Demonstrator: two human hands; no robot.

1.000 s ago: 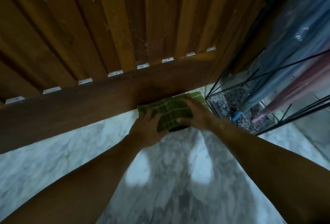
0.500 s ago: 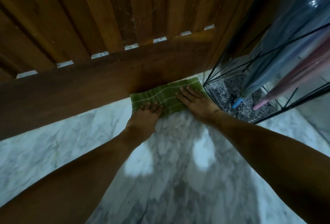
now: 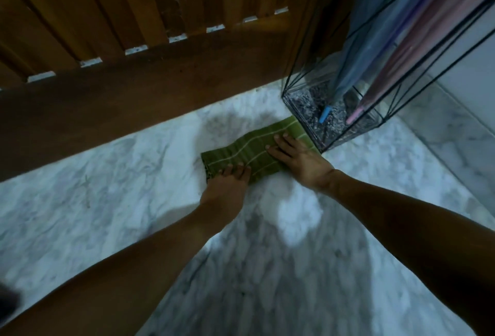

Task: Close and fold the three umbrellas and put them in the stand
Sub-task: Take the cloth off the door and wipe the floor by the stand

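Note:
A black wire umbrella stand point(image 3: 302, 66) with a speckled base stands at the right, next to the wooden door. Folded umbrellas lean inside it: a blue one point(image 3: 356, 62) with a blue tip and a pink one point(image 3: 401, 54) with a pink tip. A green striped cloth point(image 3: 254, 148) lies flat on the marble floor, its right end touching the stand's base. My left hand point(image 3: 227, 188) presses its near left edge with fingers flat. My right hand point(image 3: 297, 156) lies flat on its right part.
A slatted wooden door point(image 3: 150, 49) runs across the top left, its bottom rail close behind the cloth. White and grey marble floor point(image 3: 107, 196) spreads around. A pale wall and step point(image 3: 455, 110) border the stand on the right.
Both hands have slid the green cloth away from the door's bottom edge, toward me and along the stand's base. The fingers went from gripping it to lying flat on it.

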